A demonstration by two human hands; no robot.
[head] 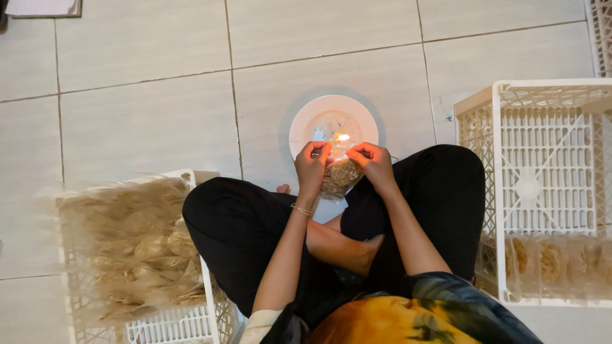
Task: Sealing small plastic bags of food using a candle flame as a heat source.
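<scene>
A: Status of the grip?
B: Left hand (312, 160) and right hand (373, 160) pinch the bag (340, 173) top, just above the candle flame (343, 137).
A: Handling?
B: Light, soft film, brittle contents; hold the top corners.

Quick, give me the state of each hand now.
Left hand: closed, pinching the top of the clear snack bag.
Right hand: closed, pinching the same bag.

The left hand (312, 167) and right hand (374, 164) are covering the top of the small clear bag (341, 175), hiding its opening. The left crate (137, 255) is showing blurred, and the right crate (542, 191) is running off the frame's edge.
</scene>
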